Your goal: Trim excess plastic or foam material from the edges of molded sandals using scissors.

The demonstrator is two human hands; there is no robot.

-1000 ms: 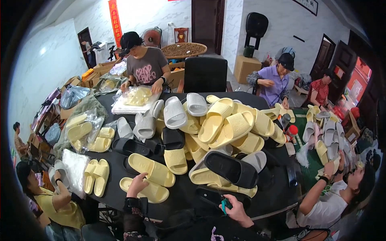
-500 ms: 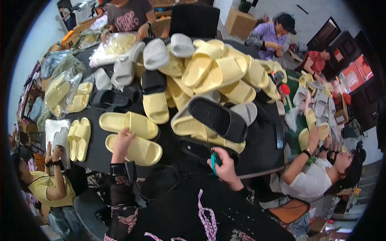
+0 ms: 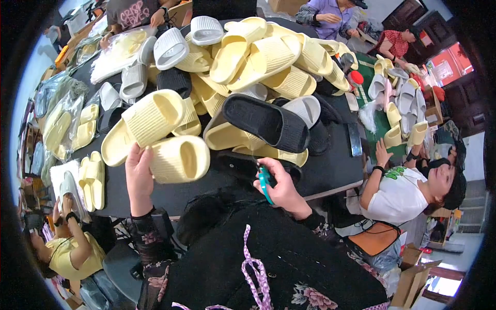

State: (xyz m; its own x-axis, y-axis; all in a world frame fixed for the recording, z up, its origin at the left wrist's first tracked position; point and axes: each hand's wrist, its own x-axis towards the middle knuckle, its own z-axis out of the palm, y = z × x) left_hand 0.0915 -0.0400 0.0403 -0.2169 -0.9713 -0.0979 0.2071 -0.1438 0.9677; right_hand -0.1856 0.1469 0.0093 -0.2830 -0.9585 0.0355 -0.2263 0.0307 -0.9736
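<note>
My left hand (image 3: 138,173) grips a pair of pale yellow slide sandals (image 3: 155,118) at their near edge, thumb and fingers closed on them. The pair is tilted up off the black table, one slide beyond the other. In my right hand (image 3: 285,190) are small teal-handled snips (image 3: 265,185), with the fingers wrapped round the handle and the blades hard to make out. Just beyond that hand lies a dark slide (image 3: 232,163), partly hidden. A black slide (image 3: 266,121) rests on top of the near side of the pile.
A large heap of yellow slides (image 3: 274,54), with grey and black ones mixed in, covers the table's middle. Bagged slides (image 3: 58,126) lie at the left, near another yellow pair (image 3: 92,181). A dark phone-like slab (image 3: 354,139) lies at the right. Co-workers sit on both sides.
My left hand has lifted the yellow pair off the table, tilting it. The right hand with the snips has shifted slightly left. The whole view has also shifted.
</note>
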